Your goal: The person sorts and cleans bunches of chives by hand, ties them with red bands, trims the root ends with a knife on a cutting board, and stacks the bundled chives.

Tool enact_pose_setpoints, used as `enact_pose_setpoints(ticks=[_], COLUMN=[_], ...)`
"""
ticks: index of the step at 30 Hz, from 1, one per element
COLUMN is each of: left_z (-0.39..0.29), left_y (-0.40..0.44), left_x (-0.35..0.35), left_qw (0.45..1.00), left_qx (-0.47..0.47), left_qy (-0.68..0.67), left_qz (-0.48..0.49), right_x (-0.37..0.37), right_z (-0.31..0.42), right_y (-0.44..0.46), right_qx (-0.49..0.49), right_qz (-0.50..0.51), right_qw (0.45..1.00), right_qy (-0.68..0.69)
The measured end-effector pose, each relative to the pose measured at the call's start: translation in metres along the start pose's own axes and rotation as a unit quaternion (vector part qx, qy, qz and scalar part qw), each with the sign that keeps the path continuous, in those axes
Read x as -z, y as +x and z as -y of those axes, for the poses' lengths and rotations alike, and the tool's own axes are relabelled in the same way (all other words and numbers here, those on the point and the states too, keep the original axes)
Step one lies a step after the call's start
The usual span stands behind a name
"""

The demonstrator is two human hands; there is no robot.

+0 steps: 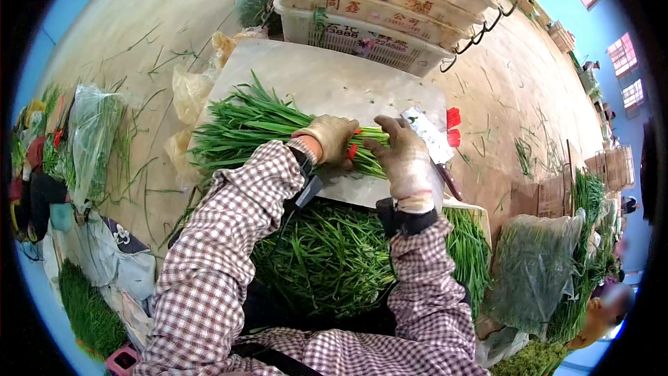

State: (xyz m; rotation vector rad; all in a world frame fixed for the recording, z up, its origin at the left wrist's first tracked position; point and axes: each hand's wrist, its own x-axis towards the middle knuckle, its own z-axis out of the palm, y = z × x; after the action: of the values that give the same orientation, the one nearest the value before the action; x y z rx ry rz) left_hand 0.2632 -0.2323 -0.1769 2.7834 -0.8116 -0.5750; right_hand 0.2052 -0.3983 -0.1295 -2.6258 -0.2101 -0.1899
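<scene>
A bundle of garlic chives lies across the pale board, leaves to the left and stem ends to the right. A red tie circles its stems. My left hand, in a soiled work glove, is closed round the bundle just left of the tie. My right hand, gloved too, has its fingers bent over the stems on the tie's right side. Close by on the right lies a knife with a broad, shiny blade and a dark handle. Red strips stick out past the board's right edge.
Loose chives fill the space below the board, before my lap. Stacked white plastic crates stand behind it. Plastic-wrapped greens are at right, a bagged bunch at left. Stray leaves litter the floor. People work along the far right.
</scene>
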Motion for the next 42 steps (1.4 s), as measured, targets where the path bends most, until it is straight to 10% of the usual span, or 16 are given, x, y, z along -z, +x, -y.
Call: enact_pose_setpoints(ticks=[6, 13, 21, 26, 32, 40, 42], left_z=[-0.002, 0.006, 0.006, 0.005, 0.008, 0.014, 0.010], left_y=[-0.012, -0.002, -0.004, 0.000, 0.005, 0.007, -0.006], left_x=[0.000, 0.000, -0.009, -0.015, -0.022, -0.023, -0.012], left_qw=[0.999, 0.999, 0.999, 0.999, 0.999, 0.999, 0.999], left_qx=[-0.018, -0.003, -0.009, -0.007, -0.006, -0.025, -0.030], left_qy=[-0.002, -0.050, -0.038, -0.022, 0.028, -0.014, -0.032], left_qz=[-0.039, 0.019, -0.019, -0.024, -0.043, -0.045, -0.027], right_x=[-0.047, -0.041, -0.026, -0.049, -0.097, -0.067, -0.032], right_z=[-0.035, -0.019, -0.013, 0.019, 0.001, 0.011, 0.014], right_y=[0.031, 0.009, -0.005, -0.053, -0.035, -0.020, -0.017], right_qx=[0.089, -0.109, 0.017, -0.108, -0.120, -0.098, 0.014], right_qz=[0.099, 0.163, 0.069, 0.020, -0.051, 0.065, 0.011], right_qw=[0.984, 0.890, 0.959, 0.988, 0.914, 0.949, 1.000], right_qy=[0.120, 0.412, 0.273, 0.107, 0.385, 0.293, -0.021])
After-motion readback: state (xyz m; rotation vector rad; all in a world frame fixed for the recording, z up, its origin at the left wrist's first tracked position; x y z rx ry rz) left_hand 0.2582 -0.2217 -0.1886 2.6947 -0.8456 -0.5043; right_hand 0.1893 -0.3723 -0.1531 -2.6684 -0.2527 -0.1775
